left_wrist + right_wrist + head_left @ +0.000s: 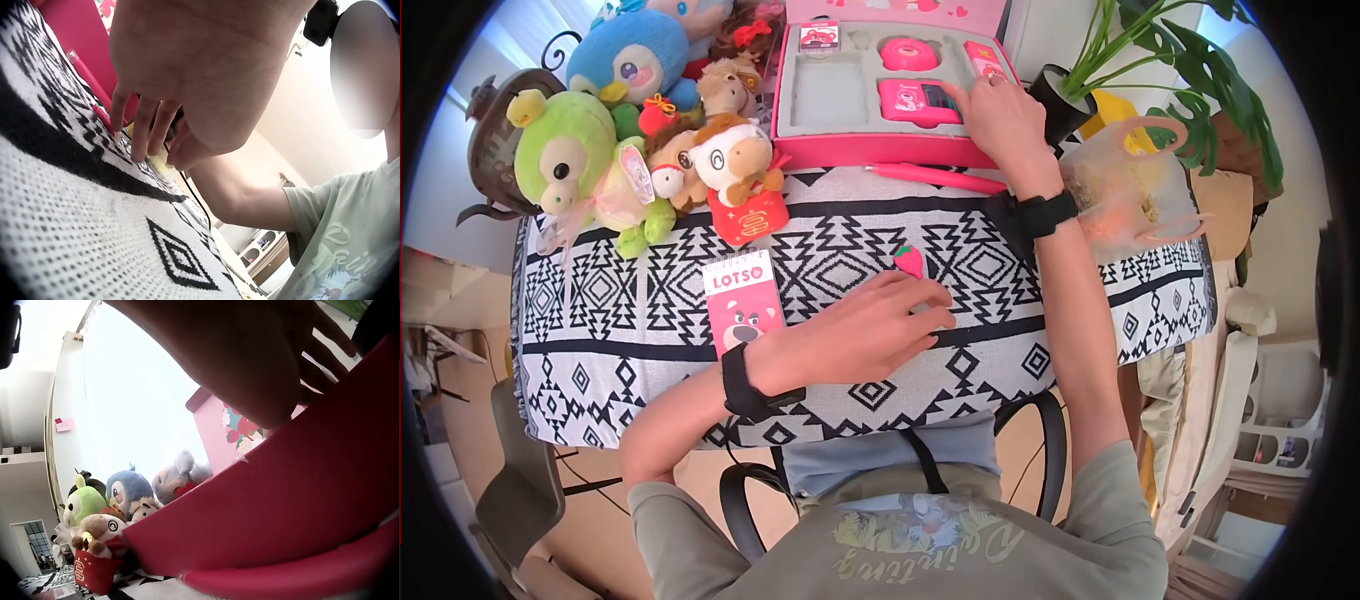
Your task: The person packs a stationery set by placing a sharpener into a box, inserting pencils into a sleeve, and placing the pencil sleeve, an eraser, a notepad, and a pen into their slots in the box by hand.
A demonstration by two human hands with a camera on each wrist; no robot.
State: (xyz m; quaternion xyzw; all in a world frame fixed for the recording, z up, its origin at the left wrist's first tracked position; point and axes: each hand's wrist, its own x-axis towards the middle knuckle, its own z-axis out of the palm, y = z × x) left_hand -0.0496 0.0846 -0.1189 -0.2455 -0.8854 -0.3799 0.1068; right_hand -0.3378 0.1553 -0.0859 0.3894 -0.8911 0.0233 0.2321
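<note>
My left hand (875, 325) is low over the patterned cloth, fingers loosely bent and holding nothing. Just beyond its knuckles is a strawberry-shaped item (908, 261). Under and beside the left wrist lies a pink LOTSO notepad (740, 295). My right hand (1010, 130) reaches over the front wall of the pink box (860, 152), its fingers at a slim pink packet (983, 60) in the right compartment. In the right wrist view the right hand's (250, 369) fingers are spread, their tips partly hidden by the box wall. A pink round item (908, 54) and a pink rectangular item (908, 101) sit in the grey insert.
Plush toys, including a green bear (565, 150) and a blue one (628, 58), stand at the left. A pink pen (940, 178) lies before the box. A potted plant (1060, 100) and a clear bag (1135, 190) are at the right.
</note>
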